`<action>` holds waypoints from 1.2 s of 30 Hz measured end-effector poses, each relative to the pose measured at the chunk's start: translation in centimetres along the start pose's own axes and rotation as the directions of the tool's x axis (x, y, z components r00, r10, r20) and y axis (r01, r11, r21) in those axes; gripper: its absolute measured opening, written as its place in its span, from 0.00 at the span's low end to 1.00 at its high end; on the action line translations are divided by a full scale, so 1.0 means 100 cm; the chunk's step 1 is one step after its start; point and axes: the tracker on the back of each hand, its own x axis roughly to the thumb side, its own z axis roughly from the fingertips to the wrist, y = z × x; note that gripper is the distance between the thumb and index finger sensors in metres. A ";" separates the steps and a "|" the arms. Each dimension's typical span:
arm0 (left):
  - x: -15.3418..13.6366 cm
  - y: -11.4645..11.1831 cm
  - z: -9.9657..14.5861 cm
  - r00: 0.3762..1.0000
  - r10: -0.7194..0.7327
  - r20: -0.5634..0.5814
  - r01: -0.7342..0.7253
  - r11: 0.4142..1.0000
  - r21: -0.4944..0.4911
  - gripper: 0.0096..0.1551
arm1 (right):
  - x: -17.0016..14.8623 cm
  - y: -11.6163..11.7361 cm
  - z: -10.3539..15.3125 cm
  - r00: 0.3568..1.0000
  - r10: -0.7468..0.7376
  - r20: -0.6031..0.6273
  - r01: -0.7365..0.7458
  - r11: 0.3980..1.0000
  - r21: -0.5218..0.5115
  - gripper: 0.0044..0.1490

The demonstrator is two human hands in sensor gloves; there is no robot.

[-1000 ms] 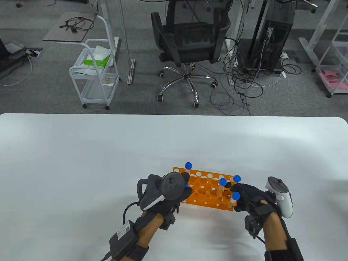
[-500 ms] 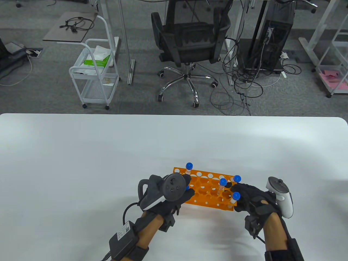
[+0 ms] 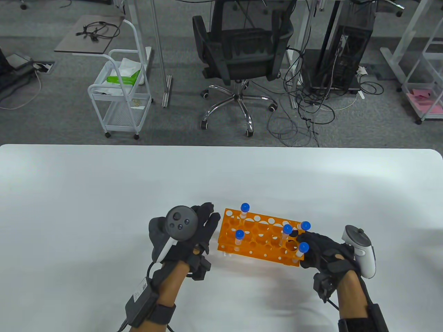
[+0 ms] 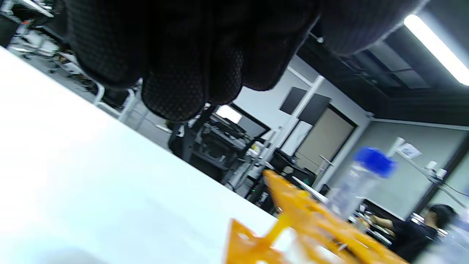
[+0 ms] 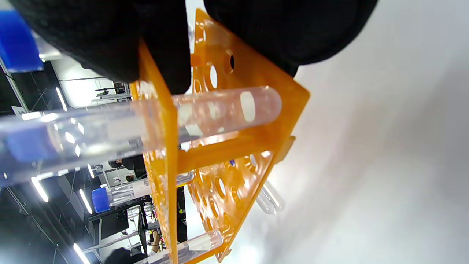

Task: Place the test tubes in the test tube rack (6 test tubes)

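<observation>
An orange test tube rack (image 3: 259,238) stands on the white table (image 3: 104,193). Several clear tubes with blue caps stand in it, one at the back left (image 3: 245,207), one at the front left (image 3: 239,235) and three at the right end (image 3: 287,229). My left hand (image 3: 207,218) is open with fingers stretched, just left of the rack and apart from it. My right hand (image 3: 308,243) grips the rack's right end. The right wrist view shows fingers (image 5: 110,40) on the rack's top plate (image 5: 161,154) beside a tube (image 5: 205,113). The left wrist view shows the rack (image 4: 311,223) and a tube (image 4: 366,172).
The table's far edge runs across the middle of the table view. Beyond it on the floor are an office chair (image 3: 242,52), a white cart (image 3: 121,93) and loose cables (image 3: 304,114). Bare tabletop surrounds the rack.
My left hand has let go at the rack's left end and moved left, fingers spread. A tube now shows standing at the front left. The rack shifted slightly right.
</observation>
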 end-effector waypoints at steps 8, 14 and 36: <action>-0.040 -0.043 -0.013 0.989 -0.027 -0.147 0.008 0.992 -0.130 0.32 | 0.002 -0.006 0.003 0.999 -0.031 0.017 0.032 0.999 -0.018 0.29; -0.038 -0.082 -0.021 0.988 -0.101 -0.119 0.068 0.965 -0.252 0.33 | 0.002 -0.010 0.006 0.998 -0.056 0.028 0.057 0.998 -0.032 0.29; -0.006 -0.139 -0.072 0.965 -0.260 -0.030 0.234 0.907 -0.351 0.34 | 0.001 -0.024 0.011 0.995 -0.091 0.035 0.093 0.993 -0.070 0.29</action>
